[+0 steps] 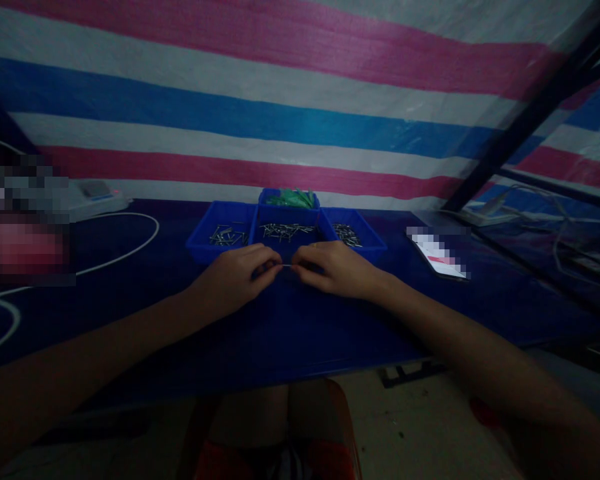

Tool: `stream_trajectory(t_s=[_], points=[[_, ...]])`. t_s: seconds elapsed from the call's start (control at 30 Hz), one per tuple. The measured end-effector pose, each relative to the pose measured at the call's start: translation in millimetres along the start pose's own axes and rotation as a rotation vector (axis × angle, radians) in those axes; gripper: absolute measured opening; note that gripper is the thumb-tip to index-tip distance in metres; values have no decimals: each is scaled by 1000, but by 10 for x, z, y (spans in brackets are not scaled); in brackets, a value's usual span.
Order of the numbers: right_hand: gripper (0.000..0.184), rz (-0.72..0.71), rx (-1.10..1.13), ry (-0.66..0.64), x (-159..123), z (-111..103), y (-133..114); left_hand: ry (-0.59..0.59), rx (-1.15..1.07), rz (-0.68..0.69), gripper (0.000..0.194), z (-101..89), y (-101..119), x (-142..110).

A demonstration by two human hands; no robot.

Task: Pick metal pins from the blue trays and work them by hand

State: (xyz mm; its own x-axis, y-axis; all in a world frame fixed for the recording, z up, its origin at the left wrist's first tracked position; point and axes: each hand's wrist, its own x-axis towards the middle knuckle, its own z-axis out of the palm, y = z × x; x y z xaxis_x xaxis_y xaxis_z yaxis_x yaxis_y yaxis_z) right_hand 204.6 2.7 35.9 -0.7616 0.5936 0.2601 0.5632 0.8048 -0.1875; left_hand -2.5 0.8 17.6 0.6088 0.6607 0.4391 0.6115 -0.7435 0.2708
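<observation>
Between my fingertips a thin, shiny metal pin (287,266) spans the small gap, held roughly level above the blue table (290,333). My left hand (237,277) pinches one end, and my right hand (337,268) pinches the other. Just beyond the hands stand the left blue bin (200,241) and the right blue bin (370,230), both with thin metal pieces inside. More metal pieces (286,231) lie in the middle between them. Behind these is a small blue bin (263,212) with green items (291,199), their kind unclear. The fingers hide most of the pin.
A lit phone (437,253) lies on the table to the right. A white cable (150,230) loops on the left near a white device (93,200). Striped sheeting (300,120) hangs behind the table, and a dark slanted frame bar (505,143) rises at right.
</observation>
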Motion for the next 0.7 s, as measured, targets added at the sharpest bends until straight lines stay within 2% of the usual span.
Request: stream_trajectory(t_s=[0.2,0.3,0.4,0.53,0.7], points=[[20,-44,3,7,-6,20,-20,-156,-34,6,18,52,-11,-11],[19,-53,14,4,-5,27,-25,-182,-26,5,18,58,-10,-21],[18,-41,13,16,-8,14,-18,-155,-8,-14,19,51,-23,-18],[17,-3,-2,20,-11,-17,8,-51,9,-4,18,10,-21,-1],[16,-51,52,-18,7,5,10,56,15,118,18,-42,34,-18]])
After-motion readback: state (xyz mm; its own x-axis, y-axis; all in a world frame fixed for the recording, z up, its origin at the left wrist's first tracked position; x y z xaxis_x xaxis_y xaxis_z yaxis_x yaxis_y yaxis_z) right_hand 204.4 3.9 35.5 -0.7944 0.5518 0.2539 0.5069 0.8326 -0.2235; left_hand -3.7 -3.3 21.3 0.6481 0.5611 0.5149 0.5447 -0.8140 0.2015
